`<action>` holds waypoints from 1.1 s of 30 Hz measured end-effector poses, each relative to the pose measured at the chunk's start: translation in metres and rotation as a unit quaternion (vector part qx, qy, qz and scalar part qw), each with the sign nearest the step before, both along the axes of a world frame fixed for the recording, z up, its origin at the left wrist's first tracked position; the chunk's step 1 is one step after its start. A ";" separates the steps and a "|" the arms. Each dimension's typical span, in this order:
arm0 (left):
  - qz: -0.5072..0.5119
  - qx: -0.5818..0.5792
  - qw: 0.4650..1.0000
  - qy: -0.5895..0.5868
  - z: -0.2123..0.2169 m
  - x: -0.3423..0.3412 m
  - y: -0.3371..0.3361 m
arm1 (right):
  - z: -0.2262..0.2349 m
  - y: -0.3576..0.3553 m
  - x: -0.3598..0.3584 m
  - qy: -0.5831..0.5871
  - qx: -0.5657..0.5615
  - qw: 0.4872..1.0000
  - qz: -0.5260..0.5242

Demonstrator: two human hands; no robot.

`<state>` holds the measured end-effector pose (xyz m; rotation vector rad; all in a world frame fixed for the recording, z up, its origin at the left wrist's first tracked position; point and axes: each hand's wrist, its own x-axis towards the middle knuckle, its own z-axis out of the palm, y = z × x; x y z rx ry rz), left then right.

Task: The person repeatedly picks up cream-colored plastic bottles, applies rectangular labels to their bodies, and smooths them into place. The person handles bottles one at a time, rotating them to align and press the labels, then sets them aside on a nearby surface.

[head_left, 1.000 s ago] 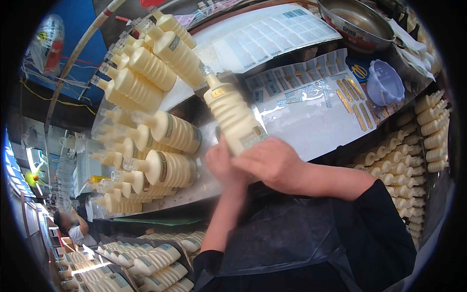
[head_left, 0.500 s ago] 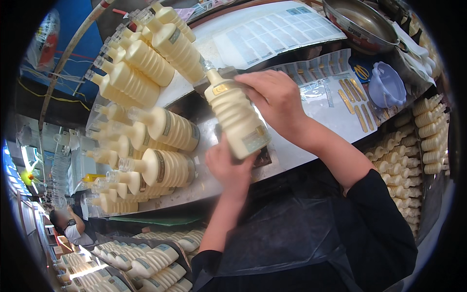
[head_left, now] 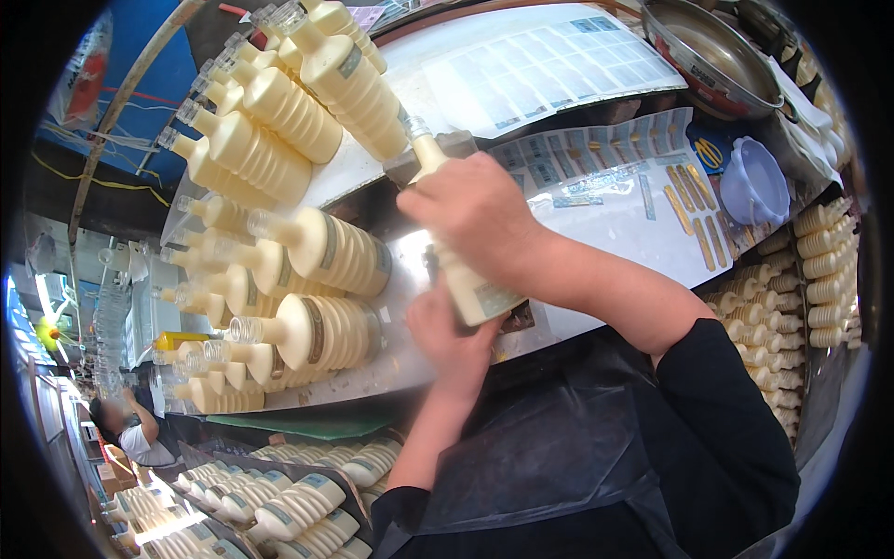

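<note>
A ribbed cream-coloured bottle (head_left: 477, 293) with a clear neck lies tilted over the metal-topped bench (head_left: 410, 349). My left hand (head_left: 445, 331) grips it near the base, thumb and fingers on either side. Across its shoulder and ribbed middle, my right hand (head_left: 480, 216) is closed, covering most of the front. Below that hand, part of a pale label shows on the lower body. Left of my hands stand many similar bottles (head_left: 345, 250). Gold strips (head_left: 694, 186) and blue-grey labels lie on the clear sheet to the right.
A white printed label sheet (head_left: 559, 65) lies at the back, beside a metal pan (head_left: 712, 51). A lilac bowl (head_left: 754, 182) sits near yellow-handled scissors (head_left: 710, 154). More bottles fill crates (head_left: 298, 508) at lower left and stacks (head_left: 764, 335) at right. Another person (head_left: 140, 433) is far left.
My right hand has moved left and down from beside the bottle's shoulder onto its front, covering the gold label there. My left hand still grips the base.
</note>
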<state>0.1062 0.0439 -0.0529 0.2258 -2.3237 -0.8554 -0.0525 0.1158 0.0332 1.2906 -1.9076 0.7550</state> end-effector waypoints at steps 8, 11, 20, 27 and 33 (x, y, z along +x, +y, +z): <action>-0.093 0.157 0.983 0.034 -0.029 0.011 -0.025 | 0.005 0.024 -0.035 -0.269 -0.024 0.962 -0.050; -0.076 0.226 0.971 0.019 -0.003 -0.013 -0.033 | 0.001 0.035 -0.039 -0.347 -0.043 0.933 -0.078; -0.052 0.391 0.909 -0.133 0.051 -0.105 -0.064 | -0.024 0.043 -0.045 -0.435 -0.058 0.893 -0.103; -0.087 0.431 0.888 -0.137 0.031 -0.117 -0.071 | -0.027 0.041 -0.042 -0.445 -0.072 0.892 -0.039; -0.116 0.463 0.873 -0.100 0.029 -0.115 -0.069 | -0.059 0.054 -0.054 -0.470 -0.077 0.875 -0.082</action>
